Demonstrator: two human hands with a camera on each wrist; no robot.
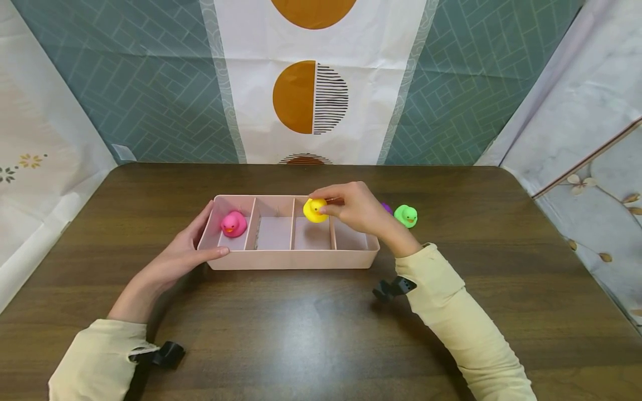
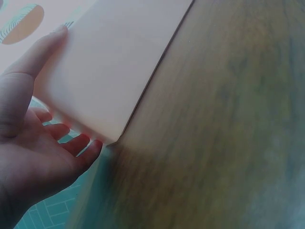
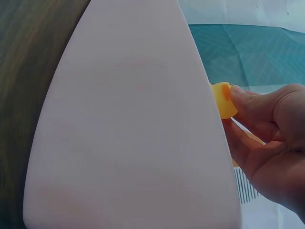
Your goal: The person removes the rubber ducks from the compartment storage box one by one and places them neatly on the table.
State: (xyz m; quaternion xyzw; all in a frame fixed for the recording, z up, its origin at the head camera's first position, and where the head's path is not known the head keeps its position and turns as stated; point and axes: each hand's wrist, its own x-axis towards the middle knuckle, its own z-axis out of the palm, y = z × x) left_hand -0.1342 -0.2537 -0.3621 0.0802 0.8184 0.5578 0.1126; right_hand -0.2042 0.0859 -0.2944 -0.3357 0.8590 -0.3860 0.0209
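Observation:
A long pink divided box sits on the table with its long wall toward me. My left hand holds its left end, thumb over the front rim and fingers along the end wall; the left wrist view shows these fingers against the box. In the leftmost compartment sits a pink rubber duck. My right hand pinches a yellow rubber duck between thumb and fingers over the third compartment from the left. In the right wrist view the box wall partly hides this yellow duck.
Right of the box, beyond my right wrist, a green rubber duck rests on the brown wooden table. Beside it a purple thing is mostly hidden by the wrist. A patterned cloth hangs behind the table.

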